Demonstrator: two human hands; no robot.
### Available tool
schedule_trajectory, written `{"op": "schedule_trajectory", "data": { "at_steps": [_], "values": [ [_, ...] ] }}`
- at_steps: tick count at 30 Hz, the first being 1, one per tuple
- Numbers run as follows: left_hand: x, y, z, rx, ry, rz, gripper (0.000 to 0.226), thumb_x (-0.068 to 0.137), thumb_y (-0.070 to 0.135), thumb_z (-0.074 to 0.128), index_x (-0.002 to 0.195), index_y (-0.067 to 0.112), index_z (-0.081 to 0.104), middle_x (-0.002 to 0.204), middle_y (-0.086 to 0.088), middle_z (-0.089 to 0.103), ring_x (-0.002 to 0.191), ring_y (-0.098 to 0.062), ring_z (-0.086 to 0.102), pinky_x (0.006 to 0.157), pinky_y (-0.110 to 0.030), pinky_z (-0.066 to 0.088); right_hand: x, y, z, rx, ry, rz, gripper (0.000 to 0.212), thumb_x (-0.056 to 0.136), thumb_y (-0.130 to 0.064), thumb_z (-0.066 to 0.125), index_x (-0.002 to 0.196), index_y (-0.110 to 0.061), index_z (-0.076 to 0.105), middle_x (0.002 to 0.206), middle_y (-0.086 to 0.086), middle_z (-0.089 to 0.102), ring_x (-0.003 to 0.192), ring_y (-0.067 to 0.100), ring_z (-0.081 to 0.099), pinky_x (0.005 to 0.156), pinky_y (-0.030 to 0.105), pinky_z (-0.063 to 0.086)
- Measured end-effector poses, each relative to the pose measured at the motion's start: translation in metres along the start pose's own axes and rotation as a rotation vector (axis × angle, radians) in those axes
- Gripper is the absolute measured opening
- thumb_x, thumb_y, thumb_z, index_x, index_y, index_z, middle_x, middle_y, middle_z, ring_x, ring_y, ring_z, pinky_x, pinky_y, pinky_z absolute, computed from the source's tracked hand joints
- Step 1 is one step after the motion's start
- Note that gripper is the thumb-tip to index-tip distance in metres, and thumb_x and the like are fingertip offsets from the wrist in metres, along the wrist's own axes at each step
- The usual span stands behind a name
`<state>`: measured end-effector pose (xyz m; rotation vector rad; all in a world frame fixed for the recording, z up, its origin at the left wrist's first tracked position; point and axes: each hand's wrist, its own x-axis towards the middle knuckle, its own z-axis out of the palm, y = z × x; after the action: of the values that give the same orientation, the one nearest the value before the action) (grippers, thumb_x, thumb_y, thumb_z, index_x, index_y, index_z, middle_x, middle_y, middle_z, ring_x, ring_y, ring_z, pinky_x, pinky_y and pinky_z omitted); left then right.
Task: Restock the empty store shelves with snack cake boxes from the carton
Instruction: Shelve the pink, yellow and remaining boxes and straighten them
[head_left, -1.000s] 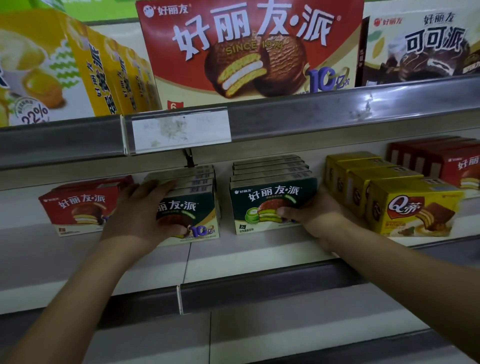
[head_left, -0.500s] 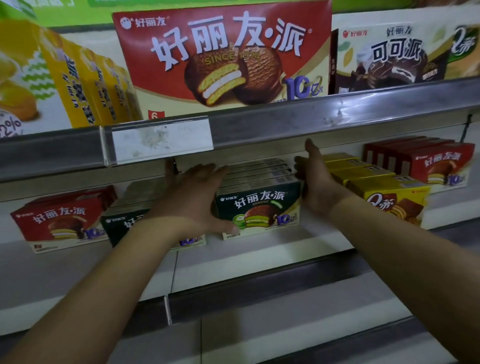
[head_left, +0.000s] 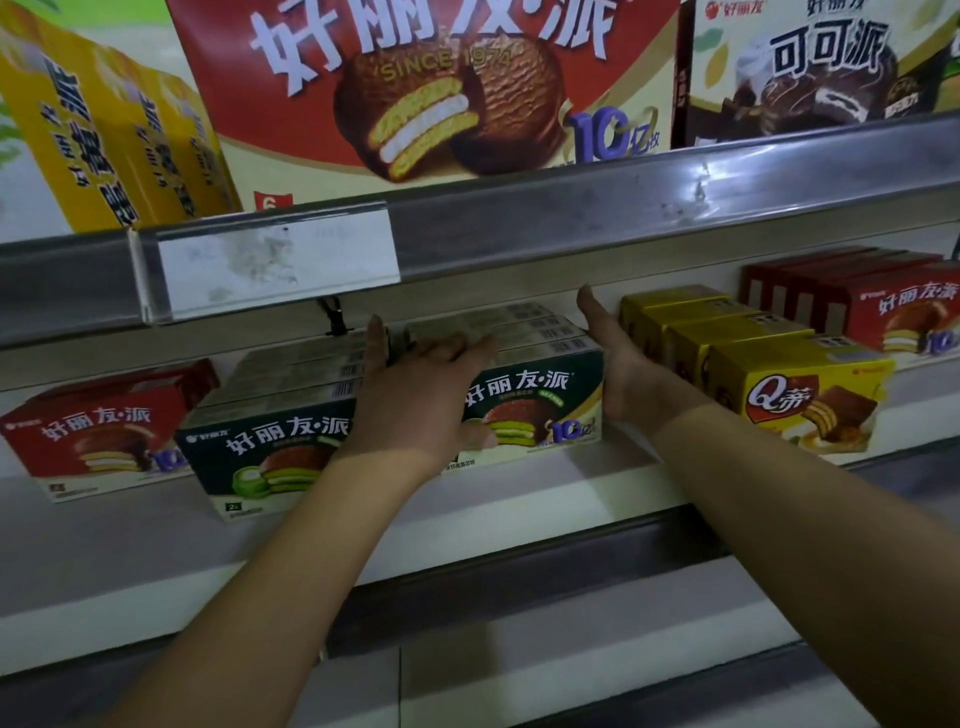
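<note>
Snack cake boxes, dark green cardboard with a cake printed on the front (head_left: 540, 405): right-hand row of two, standing on the white middle shelf board (head_left: 519, 499), bracketed by both hands. Left hand (head_left: 415, 400) spread flat over the row's front left corner, fingers straight and reaching across the top, gripping nothing. Right hand (head_left: 618, 364) flat and straight-fingered against the row's right side, wedged between it and the yellow cardboard boxes (head_left: 810, 395); nothing held there either. Apparently squaring up, not carrying.

Just left, second dark green row (head_left: 270, 447); beyond it, red cardboard boxes (head_left: 98, 431), with more red ones far right (head_left: 904, 317). Above the grey metal shelf rail (head_left: 623, 208), large red display box (head_left: 415, 88).

Judged well along: five rows already standing on this tier. Probably left: white board showing in front of the rows and on the tier below. Carton out of view, so remaining stock impossible to tell.
</note>
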<state>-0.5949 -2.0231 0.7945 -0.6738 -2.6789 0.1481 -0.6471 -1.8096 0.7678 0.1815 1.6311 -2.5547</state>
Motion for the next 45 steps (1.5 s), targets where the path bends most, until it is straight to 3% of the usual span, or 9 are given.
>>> {"op": "schedule_trajectory", "data": {
  "at_steps": [6, 16, 23, 30, 37, 39, 41, 43, 45],
  "values": [
    [0.002, 0.001, 0.0, -0.003, -0.004, -0.018, 0.099, 0.083, 0.064, 0.069, 0.16, 0.042, 0.011, 0.169, 0.006, 0.021, 0.154, -0.02, 0.022, 0.122, -0.061, -0.011, 0.003, -0.003, -0.002, 0.012, -0.001, 0.022, 0.081, 0.086, -0.081, 0.04, 0.127, -0.014, 0.06, 0.11, 0.017, 0.074, 0.089, 0.034, 0.074, 0.078, 0.039, 0.057],
    [0.001, 0.007, -0.01, 0.01, -0.059, -0.053, 0.098, 0.085, 0.057, 0.071, 0.161, 0.038, 0.012, 0.168, 0.002, 0.022, 0.154, -0.023, 0.022, 0.121, -0.065, -0.008, -0.01, -0.01, -0.007, 0.064, 0.002, 0.011, 0.087, 0.087, -0.081, 0.037, 0.137, -0.012, 0.053, 0.119, 0.02, 0.071, 0.102, 0.04, 0.071, 0.087, 0.048, 0.056],
    [0.0, 0.002, -0.005, 0.005, -0.061, -0.068, 0.1, 0.087, 0.054, 0.071, 0.162, 0.037, 0.008, 0.17, 0.001, 0.017, 0.156, -0.024, 0.018, 0.121, -0.061, -0.009, -0.017, -0.002, 0.005, -0.05, -0.051, -0.019, 0.085, 0.086, -0.083, 0.035, 0.135, -0.017, 0.056, 0.118, 0.017, 0.072, 0.11, 0.038, 0.069, 0.105, 0.054, 0.047],
    [0.002, 0.004, -0.003, 0.021, -0.073, -0.063, 0.097, 0.089, 0.052, 0.069, 0.162, 0.034, 0.008, 0.17, 0.0, 0.018, 0.155, -0.023, 0.018, 0.123, -0.058, -0.008, -0.024, -0.004, 0.003, -0.084, -0.076, 0.009, 0.089, 0.082, -0.087, 0.034, 0.14, -0.022, 0.053, 0.121, 0.017, 0.071, 0.108, 0.038, 0.069, 0.091, 0.049, 0.055],
    [-0.002, 0.008, -0.013, 0.016, -0.105, -0.077, 0.096, 0.088, 0.054, 0.069, 0.161, 0.037, 0.008, 0.17, 0.001, 0.016, 0.156, -0.025, 0.017, 0.122, -0.064, -0.006, -0.04, -0.008, 0.011, -0.136, -0.004, -0.034, 0.089, 0.088, -0.082, 0.027, 0.145, -0.017, 0.047, 0.124, 0.017, 0.07, 0.112, 0.034, 0.068, 0.1, 0.047, 0.051],
    [-0.004, 0.006, -0.014, 0.014, -0.114, -0.073, 0.097, 0.089, 0.06, 0.064, 0.161, 0.037, 0.003, 0.171, 0.0, 0.011, 0.157, -0.026, 0.009, 0.121, -0.066, -0.008, -0.046, -0.007, 0.012, -0.147, 0.049, -0.066, 0.091, 0.092, -0.079, 0.025, 0.156, -0.015, 0.029, 0.143, 0.016, 0.057, 0.124, 0.032, 0.06, 0.107, 0.046, 0.046],
    [-0.004, 0.007, -0.016, 0.006, -0.106, -0.077, 0.1, 0.089, 0.07, 0.055, 0.161, 0.035, -0.005, 0.172, -0.001, 0.003, 0.158, -0.027, -0.001, 0.12, -0.066, -0.011, -0.055, -0.007, 0.008, -0.173, 0.098, -0.108, 0.09, 0.093, -0.077, 0.026, 0.16, -0.017, 0.016, 0.159, 0.012, 0.035, 0.143, 0.029, 0.041, 0.121, 0.046, 0.028],
    [-0.003, 0.013, -0.019, -0.028, -0.081, -0.077, 0.101, 0.088, 0.077, 0.048, 0.161, 0.034, -0.009, 0.171, -0.001, -0.001, 0.158, -0.026, -0.004, 0.121, -0.063, -0.012, -0.064, -0.01, 0.002, -0.209, 0.162, -0.148, 0.096, 0.087, -0.083, 0.032, 0.16, -0.022, 0.017, 0.165, 0.008, 0.022, 0.151, 0.027, 0.025, 0.124, 0.048, 0.017],
    [-0.002, 0.026, -0.023, -0.071, -0.046, -0.058, 0.098, 0.09, 0.077, 0.044, 0.162, 0.031, -0.006, 0.171, 0.0, 0.0, 0.158, -0.024, -0.004, 0.122, -0.06, -0.012, -0.074, -0.014, 0.0, -0.241, 0.203, -0.153, 0.116, 0.068, -0.094, 0.039, 0.16, -0.026, 0.02, 0.166, 0.004, 0.02, 0.152, 0.027, 0.021, 0.123, 0.05, 0.015]
  ]
}}
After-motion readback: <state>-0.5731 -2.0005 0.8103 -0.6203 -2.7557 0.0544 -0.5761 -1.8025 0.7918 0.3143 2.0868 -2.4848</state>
